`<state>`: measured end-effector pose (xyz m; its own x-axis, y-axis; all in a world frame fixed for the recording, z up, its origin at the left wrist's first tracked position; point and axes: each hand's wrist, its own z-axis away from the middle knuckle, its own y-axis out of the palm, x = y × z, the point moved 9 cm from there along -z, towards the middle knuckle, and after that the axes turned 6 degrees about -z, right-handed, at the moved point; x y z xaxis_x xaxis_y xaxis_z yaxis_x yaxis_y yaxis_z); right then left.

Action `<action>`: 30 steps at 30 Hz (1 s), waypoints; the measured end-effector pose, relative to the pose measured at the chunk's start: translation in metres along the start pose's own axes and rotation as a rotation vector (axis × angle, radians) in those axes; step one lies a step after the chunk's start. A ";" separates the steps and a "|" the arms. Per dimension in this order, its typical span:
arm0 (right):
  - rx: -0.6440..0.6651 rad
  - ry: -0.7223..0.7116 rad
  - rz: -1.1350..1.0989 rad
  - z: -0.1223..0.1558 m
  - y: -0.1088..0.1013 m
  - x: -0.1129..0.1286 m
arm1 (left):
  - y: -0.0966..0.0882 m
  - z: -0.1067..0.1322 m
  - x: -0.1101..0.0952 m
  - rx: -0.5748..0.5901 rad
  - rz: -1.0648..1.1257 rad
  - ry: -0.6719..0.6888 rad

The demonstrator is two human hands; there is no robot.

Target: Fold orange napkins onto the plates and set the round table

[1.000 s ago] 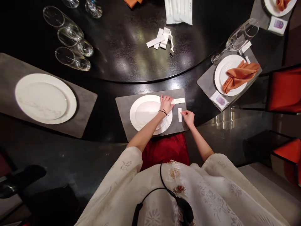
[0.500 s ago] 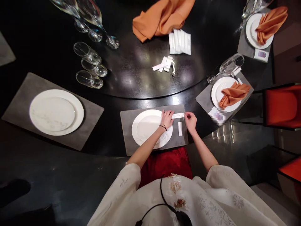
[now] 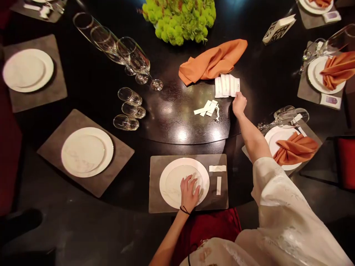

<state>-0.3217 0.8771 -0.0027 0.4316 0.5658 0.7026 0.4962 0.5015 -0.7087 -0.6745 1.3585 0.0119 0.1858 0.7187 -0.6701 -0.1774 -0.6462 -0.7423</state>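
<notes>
My left hand (image 3: 189,193) is over the right part of a small white plate (image 3: 177,183) stacked on a larger one, fingers spread and holding nothing. Out on the raised dark surface, my right hand (image 3: 239,104) has its fingers closed at the lower corner of the rightmost of several overlapping flat white packets (image 3: 226,85). Right of the plates, a white chopstick rest (image 3: 217,168) lies crosswise on the grey placemat (image 3: 155,203). Below it is a narrow white strip (image 3: 219,186). More white rests (image 3: 206,108) lie in a loose pile left of my right hand.
Beyond the packets lies an orange napkin (image 3: 213,62), with a green plant arrangement (image 3: 180,22) behind it. Tall stemmed glasses (image 3: 135,55) and small glasses (image 3: 126,122) stand to the left. Neighbouring settings have plates (image 3: 87,152); those on the right hold folded orange napkins (image 3: 295,147).
My right hand has left the chopstick rest and reached forward to the white packets. My left hand has moved off the rest and back over the plate. The view has shifted, showing more table.
</notes>
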 end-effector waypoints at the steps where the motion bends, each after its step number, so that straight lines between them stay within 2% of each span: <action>1: -0.061 0.057 -0.094 0.012 -0.017 -0.009 | 0.000 0.000 0.000 0.005 0.048 -0.024; 3: -0.148 0.167 -0.361 0.060 -0.050 -0.026 | 0.005 -0.007 -0.007 0.047 0.175 -0.067; 5: -0.136 0.269 -0.668 0.142 -0.071 -0.034 | 0.014 -0.017 -0.022 0.114 0.356 -0.125; 7: 0.011 0.370 -0.862 0.253 -0.074 -0.031 | 0.023 -0.025 -0.040 0.170 0.601 -0.218; 9: 0.231 0.531 -0.916 0.382 -0.065 -0.020 | 0.026 -0.026 -0.047 0.173 0.847 -0.336; 10: 0.353 0.624 -0.921 0.446 -0.059 -0.013 | 0.021 -0.022 -0.042 0.140 0.903 -0.392; 12: 0.606 0.774 -0.923 0.557 -0.050 0.007 | -0.003 -0.008 -0.013 0.047 0.859 -0.469; 14: 0.838 0.821 -0.924 0.631 -0.045 0.027 | -0.042 0.010 0.029 0.032 0.638 -0.460; 15: 0.919 0.797 -0.914 0.652 -0.044 0.035 | -0.062 0.016 0.050 0.097 0.493 -0.415; 16: 0.968 0.744 -0.889 0.664 -0.045 0.038 | -0.077 0.022 0.070 0.216 0.332 -0.344; 17: 0.984 0.674 -0.844 0.667 -0.047 0.038 | -0.085 0.027 0.088 0.407 0.159 -0.249; 19: 0.947 0.535 -0.711 0.659 -0.051 0.029 | -0.093 0.041 0.125 0.755 -0.227 -0.050; 21: 0.888 0.448 -0.578 0.643 -0.055 0.013 | -0.095 0.051 0.152 0.940 -0.539 0.128; 22: 0.858 0.428 -0.526 0.634 -0.056 0.003 | -0.094 0.053 0.158 0.964 -0.625 0.194; 24: 0.764 0.410 -0.438 0.613 -0.060 -0.016 | -0.089 0.055 0.157 0.876 -0.651 0.235; 25: 0.694 0.405 -0.390 0.602 -0.063 -0.026 | -0.089 0.054 0.155 0.769 -0.629 0.180; 26: 0.610 0.402 -0.334 0.591 -0.068 -0.035 | -0.093 0.052 0.158 0.629 -0.607 0.061; 28: 0.423 0.396 -0.211 0.570 -0.081 -0.051 | -0.108 0.058 0.176 0.317 -0.562 -0.341; 30: 0.291 0.384 -0.110 0.556 -0.091 -0.059 | -0.114 0.083 0.198 0.105 -0.475 -0.768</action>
<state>-0.8112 1.1617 -0.0157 0.6618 0.2447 0.7086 0.3472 0.7377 -0.5790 -0.6980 1.5961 -0.0353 -0.4266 0.9012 -0.0763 -0.3407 -0.2383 -0.9095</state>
